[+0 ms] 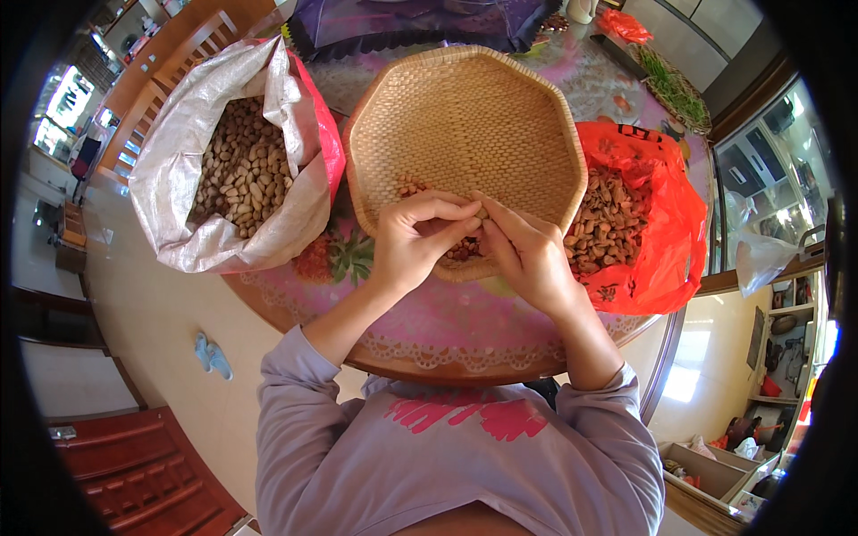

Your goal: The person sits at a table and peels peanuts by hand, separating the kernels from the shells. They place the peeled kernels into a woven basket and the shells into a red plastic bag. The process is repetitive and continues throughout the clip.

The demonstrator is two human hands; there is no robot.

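Note:
My left hand (429,231) and my right hand (526,258) meet fingertip to fingertip over the near part of an octagonal woven basket (469,120). Between the fingertips they pinch a small peanut (481,214), partly hidden. Shelled peanut kernels (462,250) lie in the basket below the hands, and a few more (411,184) just beyond my left hand. To the left stands a white woven sack (181,161) full of unshelled peanuts (251,174). At the right, a red plastic bag (670,221) holds peanut shells (606,218).
The round table has a patterned pink cover (429,328) with a lacy border. A purple mesh food cover (422,27) stands behind the basket. Farther right are a tray of green sprigs (670,84) and another red bag (623,25). Wooden chairs (144,114) stand at the far left.

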